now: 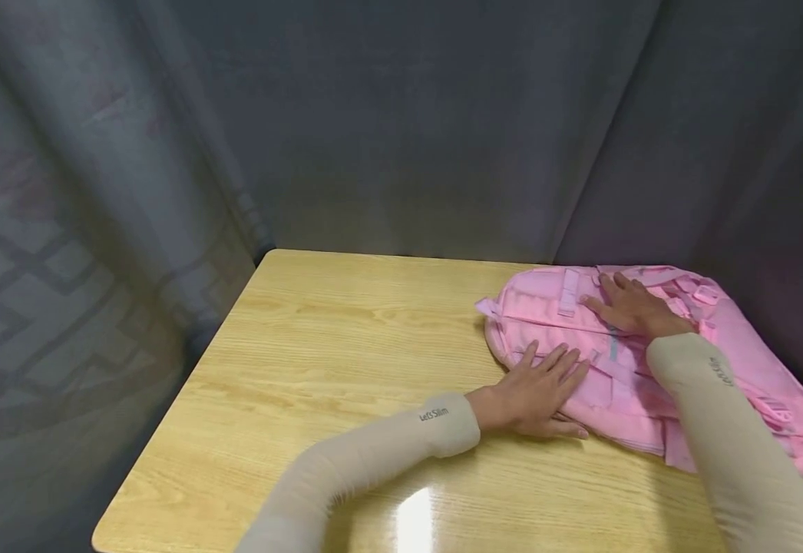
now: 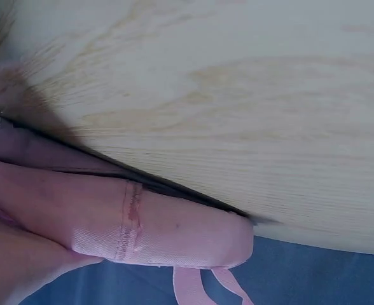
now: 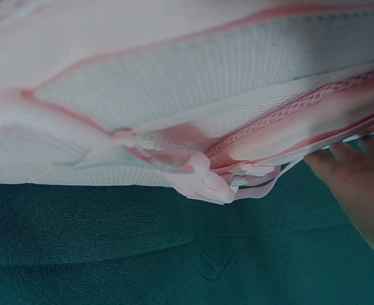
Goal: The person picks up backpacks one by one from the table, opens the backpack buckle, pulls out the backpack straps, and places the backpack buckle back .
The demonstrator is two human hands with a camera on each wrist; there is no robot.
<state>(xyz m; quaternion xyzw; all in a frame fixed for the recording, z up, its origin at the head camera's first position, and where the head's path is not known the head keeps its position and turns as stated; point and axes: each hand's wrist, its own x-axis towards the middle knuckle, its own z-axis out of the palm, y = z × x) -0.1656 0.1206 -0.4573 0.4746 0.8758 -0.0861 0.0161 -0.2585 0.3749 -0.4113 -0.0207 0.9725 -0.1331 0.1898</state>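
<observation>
A pink backpack lies flat on the right part of the table, its straps and buckles facing up. My left hand rests on its near left edge with fingers spread and the thumb low by the side seam. Farther back, my right hand lies on the straps with its fingers extended. In the left wrist view the rounded edge of the backpack shows beside part of the left hand. The right wrist view shows mesh padding and a buckle, with the right hand at the strap's edge.
The wooden table stretches to the left of the backpack, with a bright reflection near its front edge. Dark grey curtains hang behind the table, and a patterned curtain hangs at the left.
</observation>
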